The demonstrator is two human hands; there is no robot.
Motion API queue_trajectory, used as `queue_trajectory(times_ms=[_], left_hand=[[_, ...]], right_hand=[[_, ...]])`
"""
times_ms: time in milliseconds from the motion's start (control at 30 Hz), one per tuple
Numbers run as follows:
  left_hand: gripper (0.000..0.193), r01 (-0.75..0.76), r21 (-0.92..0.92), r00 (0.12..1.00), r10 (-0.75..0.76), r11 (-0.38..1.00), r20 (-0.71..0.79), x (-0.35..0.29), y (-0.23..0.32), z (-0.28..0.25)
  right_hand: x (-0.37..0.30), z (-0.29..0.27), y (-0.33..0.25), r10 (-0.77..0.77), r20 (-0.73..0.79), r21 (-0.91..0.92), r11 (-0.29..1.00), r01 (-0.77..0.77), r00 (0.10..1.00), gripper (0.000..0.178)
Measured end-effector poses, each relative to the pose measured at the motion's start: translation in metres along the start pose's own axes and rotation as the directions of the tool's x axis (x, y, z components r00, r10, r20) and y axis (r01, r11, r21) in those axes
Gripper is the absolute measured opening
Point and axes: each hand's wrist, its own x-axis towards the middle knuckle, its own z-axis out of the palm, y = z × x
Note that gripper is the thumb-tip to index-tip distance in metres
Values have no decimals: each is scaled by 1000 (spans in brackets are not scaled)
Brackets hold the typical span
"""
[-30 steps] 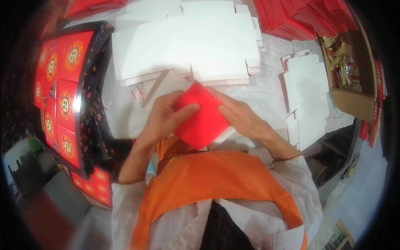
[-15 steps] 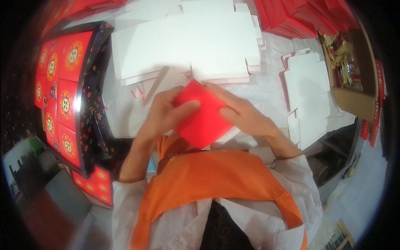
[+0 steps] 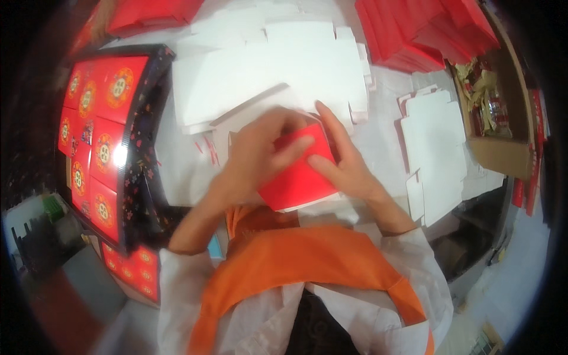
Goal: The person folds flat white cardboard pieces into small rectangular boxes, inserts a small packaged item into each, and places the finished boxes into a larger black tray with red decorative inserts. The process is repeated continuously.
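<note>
A red card box (image 3: 296, 180) with a pale inner side is between my hands, close in front of my orange apron. A white flap (image 3: 251, 103) of card stands up beyond it, by my left fingers. My left hand (image 3: 257, 151), slightly blurred, lies over the box's left part, its thumb on the red face and its fingers curled at the far edge. On the right side, my right hand (image 3: 346, 163) grips the box, thumb on the red face and fingers along the outer edge. The far fingertips of my left hand are partly hidden.
Flat white box blanks (image 3: 302, 65) lie stacked behind my hands, with more blanks (image 3: 435, 145) on the right. Red bags (image 3: 423, 32) stand at the far right beside a cardboard carton (image 3: 500, 154) of wrapped items. A black-edged tray of red patterned boxes (image 3: 106, 142) is at left.
The red card has turned from a diamond-like pose to a flatter tilt, and a white flap rises behind it. My left hand has moved over its far edge. The whole view has shifted slightly.
</note>
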Motion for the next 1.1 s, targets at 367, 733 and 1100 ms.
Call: queue_trajectory(times_ms=[367,733,1100], left_hand=[[36,140,-515,899,-326,846,-292,-63,-37,29],[22,-68,-644,781,-361,762,-509,-89,-64,68],[19,145,-316,890,-263,938,-372,-72,-49,51]], right_hand=[[-25,24,28,77,-267,29,997,-72,961,44],[-40,38,56,179,-453,320,947,-28,874,10],[-33,32,43,258,-409,349,931,-111,875,13]])
